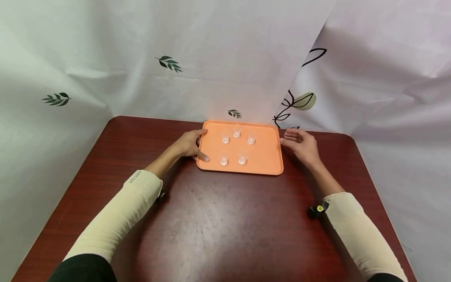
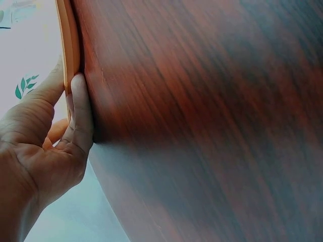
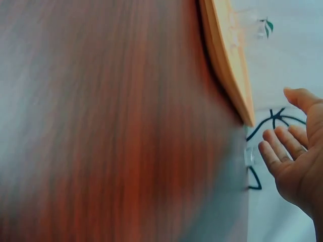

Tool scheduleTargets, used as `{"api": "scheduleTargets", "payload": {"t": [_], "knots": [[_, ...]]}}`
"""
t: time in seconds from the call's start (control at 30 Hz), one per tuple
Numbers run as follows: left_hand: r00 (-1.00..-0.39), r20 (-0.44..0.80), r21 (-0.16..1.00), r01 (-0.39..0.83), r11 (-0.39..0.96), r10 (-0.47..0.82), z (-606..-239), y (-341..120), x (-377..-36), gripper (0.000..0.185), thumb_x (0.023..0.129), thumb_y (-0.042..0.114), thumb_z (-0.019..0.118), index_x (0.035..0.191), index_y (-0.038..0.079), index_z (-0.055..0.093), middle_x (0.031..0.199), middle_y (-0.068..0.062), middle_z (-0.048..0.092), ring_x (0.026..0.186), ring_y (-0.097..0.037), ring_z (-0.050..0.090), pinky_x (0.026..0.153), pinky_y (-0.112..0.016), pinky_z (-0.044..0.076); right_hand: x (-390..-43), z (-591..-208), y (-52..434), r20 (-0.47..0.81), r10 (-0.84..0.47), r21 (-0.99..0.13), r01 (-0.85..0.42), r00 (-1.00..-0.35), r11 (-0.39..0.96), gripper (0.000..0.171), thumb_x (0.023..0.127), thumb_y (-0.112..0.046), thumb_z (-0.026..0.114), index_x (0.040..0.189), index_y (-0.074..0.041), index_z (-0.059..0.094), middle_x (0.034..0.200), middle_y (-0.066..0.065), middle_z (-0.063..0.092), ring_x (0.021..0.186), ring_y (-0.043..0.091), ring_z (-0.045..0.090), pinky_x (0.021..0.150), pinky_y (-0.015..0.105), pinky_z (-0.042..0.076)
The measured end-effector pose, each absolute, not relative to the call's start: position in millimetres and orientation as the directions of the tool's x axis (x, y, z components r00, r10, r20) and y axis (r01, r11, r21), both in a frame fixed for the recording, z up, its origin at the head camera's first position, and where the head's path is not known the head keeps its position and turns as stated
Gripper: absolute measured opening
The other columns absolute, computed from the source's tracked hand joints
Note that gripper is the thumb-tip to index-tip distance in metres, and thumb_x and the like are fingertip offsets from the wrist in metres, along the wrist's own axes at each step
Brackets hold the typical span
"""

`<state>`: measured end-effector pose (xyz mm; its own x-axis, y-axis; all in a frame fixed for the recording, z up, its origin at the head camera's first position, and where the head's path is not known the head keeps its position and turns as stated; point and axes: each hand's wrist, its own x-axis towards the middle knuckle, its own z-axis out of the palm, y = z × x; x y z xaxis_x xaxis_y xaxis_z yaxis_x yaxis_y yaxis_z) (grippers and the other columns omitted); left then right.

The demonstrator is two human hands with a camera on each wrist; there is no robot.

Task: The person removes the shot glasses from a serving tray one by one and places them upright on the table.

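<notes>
Gripping the tray (image 1: 264, 156) by its left edge in head view: left hand (image 1: 190, 143). Tray sits between both hands, five clear cups (image 1: 242, 158) on it; right hand (image 1: 303, 148) just beside its right edge.

Left wrist: tray rim within the hand's grasp.

Right wrist: fingers extended, holding no part of tray.

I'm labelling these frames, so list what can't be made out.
Head view: contents, if any, of the five small clear tapered cups; too small and transparent.
Left wrist view: most of the orange rectangular plastic tray; cut off by the top edge.
Right wrist view: part of the right hand; cut off by the right edge.
</notes>
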<state>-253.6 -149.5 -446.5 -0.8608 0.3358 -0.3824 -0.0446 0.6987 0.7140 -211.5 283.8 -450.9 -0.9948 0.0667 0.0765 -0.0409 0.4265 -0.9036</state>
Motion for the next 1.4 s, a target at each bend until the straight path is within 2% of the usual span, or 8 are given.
{"api": "scheduleTargets", "payload": {"t": [0.1, 0.27, 0.37, 0.53, 0.73, 0.97, 1.17, 1.4], "knots": [[-0.860, -0.386, 0.712, -0.048, 0.700, 0.334, -446, -148, -253, 0.129, 0.079, 0.011, 0.106, 0.181, 0.015, 0.027, 0.166, -0.028, 0.044, 0.068, -0.019, 0.072, 0.066, -0.034, 0.070, -214, -450, 275, 0.071, 0.042, -0.909, -0.047, -0.997, 0.413, 0.059, 0.099, -0.018, 0.089, 0.150, 0.004, 0.068, 0.143, 0.029, 0.074, 0.111, 0.004, 0.075, 0.093, 0.005, 0.059], [-0.862, -0.386, 0.706, -0.046, 0.707, 0.329, -446, -148, -253, 0.129, 0.079, 0.011, 0.106, 0.181, 0.015, 0.028, 0.165, -0.028, 0.045, 0.068, -0.019, 0.072, 0.065, -0.034, 0.070, -220, -449, 259, 0.056, 0.005, -0.919, -0.050, -0.998, 0.390, 0.060, 0.098, -0.018, 0.091, 0.150, 0.003, 0.069, 0.143, 0.026, 0.075, 0.127, 0.032, 0.076, 0.095, 0.008, 0.060], [-0.864, -0.381, 0.704, -0.040, 0.709, 0.329, -446, -148, -253, 0.128, 0.079, 0.011, 0.106, 0.181, 0.015, 0.028, 0.160, -0.029, 0.048, 0.068, -0.019, 0.071, 0.065, -0.034, 0.069, -223, -451, 250, 0.040, -0.014, -0.925, -0.043, -0.999, 0.378, 0.062, 0.096, -0.018, 0.092, 0.150, 0.002, 0.069, 0.143, 0.025, 0.075, 0.132, 0.040, 0.074, 0.096, 0.009, 0.060], [-0.867, -0.371, 0.708, -0.031, 0.706, 0.333, -447, -147, -253, 0.129, 0.078, 0.011, 0.106, 0.181, 0.014, 0.029, 0.150, -0.029, 0.054, 0.066, -0.018, 0.071, 0.064, -0.034, 0.070, -227, -457, 237, 0.034, -0.041, -0.934, -0.046, -0.999, 0.355, 0.062, 0.094, -0.012, 0.093, 0.148, 0.005, 0.068, 0.143, 0.028, 0.074, 0.134, 0.044, 0.073, 0.097, 0.011, 0.061], [-0.861, -0.386, 0.712, -0.050, 0.700, 0.332, -448, -146, -253, 0.129, 0.079, 0.010, 0.106, 0.181, 0.015, 0.027, 0.159, -0.030, 0.050, 0.068, -0.018, 0.071, 0.065, -0.034, 0.070, -228, -464, 224, 0.006, -0.055, -0.948, -0.023, -0.998, 0.318, 0.061, 0.094, -0.009, 0.093, 0.147, 0.006, 0.068, 0.145, 0.028, 0.073, 0.136, 0.044, 0.072, 0.095, 0.012, 0.062], [-0.863, -0.385, 0.699, -0.040, 0.714, 0.328, -445, -147, -253, 0.127, 0.081, 0.011, 0.105, 0.181, 0.015, 0.027, 0.165, -0.030, 0.047, 0.074, -0.020, 0.072, 0.066, -0.033, 0.069, -233, -468, 213, 0.002, -0.086, -0.956, -0.027, -0.996, 0.293, 0.063, 0.093, -0.010, 0.093, 0.149, 0.006, 0.068, 0.148, 0.027, 0.072, 0.138, 0.044, 0.072, 0.099, 0.015, 0.063], [-0.863, -0.383, 0.703, -0.040, 0.710, 0.330, -444, -148, -253, 0.128, 0.080, 0.010, 0.105, 0.181, 0.014, 0.027, 0.161, -0.030, 0.050, 0.074, -0.020, 0.072, 0.066, -0.033, 0.070, -235, -469, 204, -0.003, -0.094, -0.959, -0.024, -0.996, 0.282, 0.064, 0.093, -0.009, 0.093, 0.150, 0.005, 0.068, 0.148, 0.027, 0.072, 0.137, 0.044, 0.072, 0.097, 0.014, 0.063], [-0.865, -0.376, 0.697, -0.027, 0.716, 0.334, -445, -148, -254, 0.128, 0.080, 0.012, 0.106, 0.181, 0.013, 0.027, 0.156, -0.029, 0.053, 0.072, -0.019, 0.071, 0.066, -0.033, 0.069, -235, -472, 194, 0.000, -0.073, -0.965, -0.019, -0.997, 0.261, 0.064, 0.093, -0.004, 0.091, 0.151, 0.006, 0.067, 0.148, 0.029, 0.071, 0.137, 0.045, 0.071, 0.102, 0.019, 0.064]]}}
